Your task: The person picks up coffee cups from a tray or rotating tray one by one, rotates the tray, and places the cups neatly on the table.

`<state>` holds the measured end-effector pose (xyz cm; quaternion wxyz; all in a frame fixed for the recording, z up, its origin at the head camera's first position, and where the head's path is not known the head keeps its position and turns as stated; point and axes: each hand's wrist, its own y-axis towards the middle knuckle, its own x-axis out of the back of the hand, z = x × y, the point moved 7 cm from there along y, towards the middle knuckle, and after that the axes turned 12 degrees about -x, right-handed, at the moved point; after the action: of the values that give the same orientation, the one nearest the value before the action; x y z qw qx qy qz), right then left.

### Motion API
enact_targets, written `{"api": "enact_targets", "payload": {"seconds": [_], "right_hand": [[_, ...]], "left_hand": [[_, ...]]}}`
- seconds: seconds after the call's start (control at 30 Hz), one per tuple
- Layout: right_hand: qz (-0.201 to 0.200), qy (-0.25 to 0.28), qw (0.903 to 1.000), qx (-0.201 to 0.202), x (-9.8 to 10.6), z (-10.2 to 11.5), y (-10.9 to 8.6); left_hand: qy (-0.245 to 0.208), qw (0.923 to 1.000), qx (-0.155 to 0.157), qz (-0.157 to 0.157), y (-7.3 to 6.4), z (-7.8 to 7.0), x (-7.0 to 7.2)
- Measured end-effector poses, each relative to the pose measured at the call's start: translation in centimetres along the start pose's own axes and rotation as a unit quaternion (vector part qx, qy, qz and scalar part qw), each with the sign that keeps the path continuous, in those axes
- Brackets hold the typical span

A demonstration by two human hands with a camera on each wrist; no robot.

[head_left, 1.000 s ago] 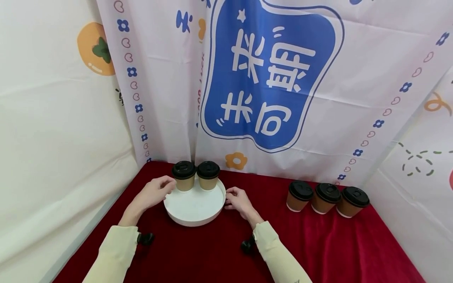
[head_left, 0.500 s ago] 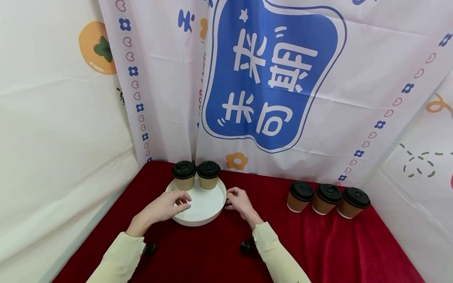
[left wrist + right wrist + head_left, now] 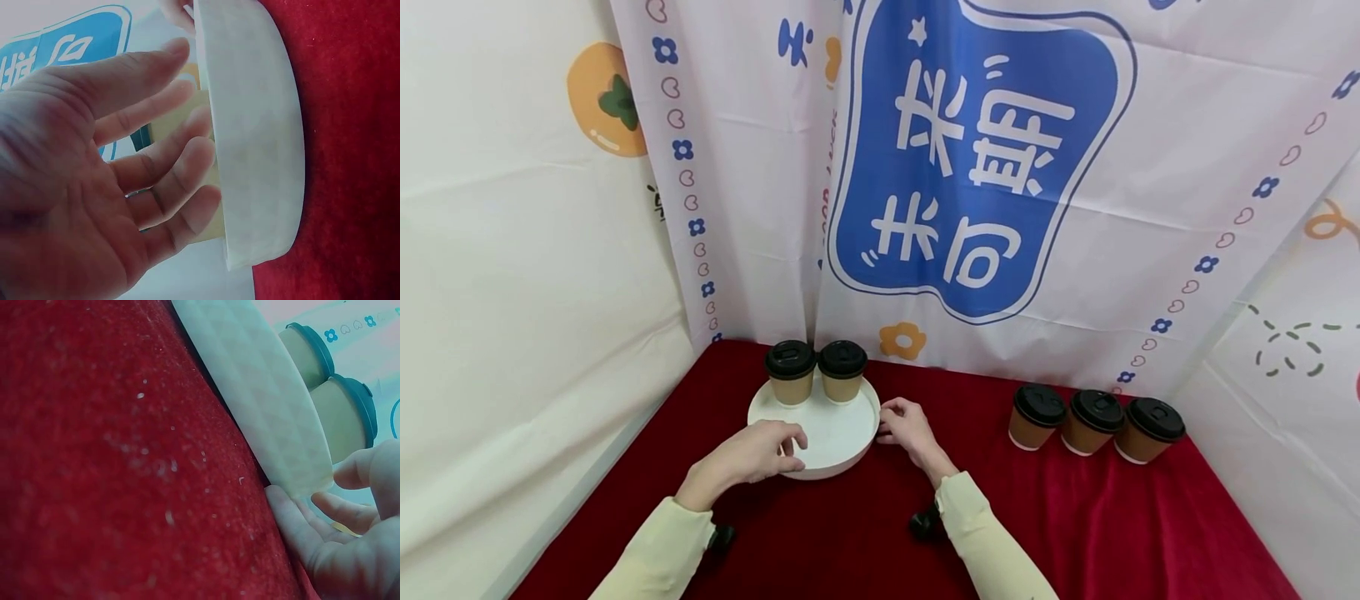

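A round white tray (image 3: 838, 437) with a raised rim lies on the red cloth. Two light-brown paper coffee cups (image 3: 791, 389) with black lids stand side by side at its back. My left hand (image 3: 748, 457) is over the tray's front-left edge, fingers loosely bent and holding nothing. In the left wrist view its fingertips (image 3: 203, 203) are close to the rim; whether they touch it is unclear. At the right side, my right hand (image 3: 912, 429) pinches the tray's rim. The right wrist view has its thumb (image 3: 355, 470) at the rim's top and fingers against the patterned outer wall.
Three darker brown cups (image 3: 1082, 433) with black lids stand in a row at the right. Red cloth (image 3: 865, 542) covers the table. A printed white curtain (image 3: 760, 250) hangs behind it, and a pale wall (image 3: 535, 275) borders the left.
My left hand has moved from beside the left cup toward me and right, to the tray's front-left edge. My right hand has stayed at the rim; the cups have not moved.
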<state>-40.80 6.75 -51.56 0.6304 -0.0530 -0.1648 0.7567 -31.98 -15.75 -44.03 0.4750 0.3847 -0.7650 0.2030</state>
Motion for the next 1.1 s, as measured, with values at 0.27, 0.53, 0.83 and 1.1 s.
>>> {"api": "enact_targets", "payload": {"seconds": [0.27,0.53,0.83,1.1], "right_hand": [[0.007,-0.008,0.9999,0.004,-0.2,2.1,-2.6],[0.007,-0.005,0.9999,0.008,-0.3,2.3,-3.1],[-0.001,-0.007,0.9999,0.008,-0.5,2.3,-3.3],[-0.005,0.000,1.0000,0.003,-0.2,0.7,-1.0]], "left_hand": [[-0.013,0.9989,-0.031,0.031,-0.2,0.0,-0.6],[-0.023,0.9987,-0.025,0.038,-0.2,0.1,-0.8],[-0.009,0.9986,-0.036,0.038,-0.2,0.7,-0.7],[-0.006,0.9984,-0.040,0.040,-0.4,1.2,-0.3]]}}
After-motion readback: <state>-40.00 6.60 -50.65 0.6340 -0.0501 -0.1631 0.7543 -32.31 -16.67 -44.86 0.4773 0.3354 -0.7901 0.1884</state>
